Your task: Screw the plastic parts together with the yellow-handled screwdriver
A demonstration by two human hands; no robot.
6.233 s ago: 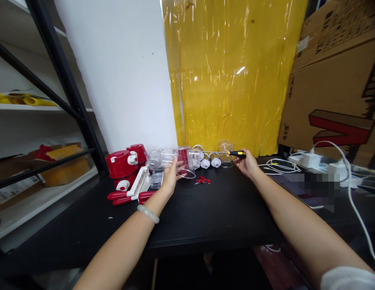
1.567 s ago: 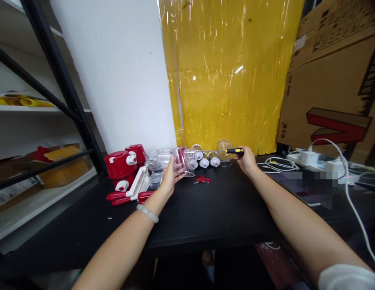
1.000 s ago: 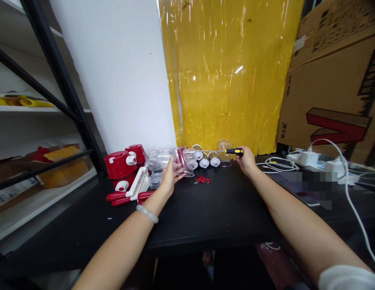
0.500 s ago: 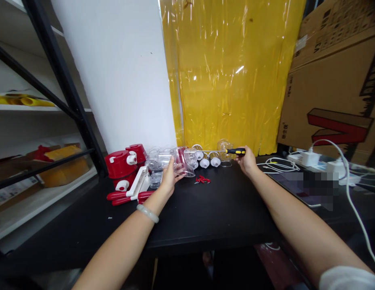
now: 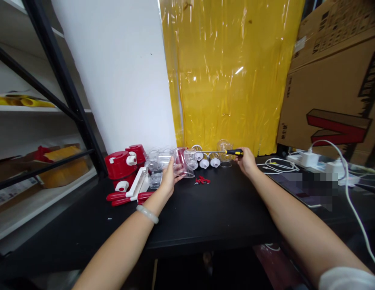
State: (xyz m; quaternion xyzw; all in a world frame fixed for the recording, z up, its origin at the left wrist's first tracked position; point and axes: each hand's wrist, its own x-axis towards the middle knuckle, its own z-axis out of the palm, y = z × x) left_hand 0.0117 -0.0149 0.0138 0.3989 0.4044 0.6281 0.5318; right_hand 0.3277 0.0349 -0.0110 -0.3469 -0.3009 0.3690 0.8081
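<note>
My left hand is closed around a clear plastic housing with a red part inside, tilted on its side above the table. In my right hand is a long screwdriver with a black and yellow handle. Its shaft runs level to the left, its tip at the mouth of the housing; I cannot make out what the tip touches. Small red pieces lie in a heap on the table below. Behind the shaft lie several white-ended cylinders.
Red housings with white fittings, a white bracket and red handles crowd the table's left. A clear cup stands at the back. White cables, a tablet and a power strip with chargers lie right, before a large carton.
My right hand and the screwdriver have shifted very slightly to the left. My left hand keeps the housing in about the same place.
</note>
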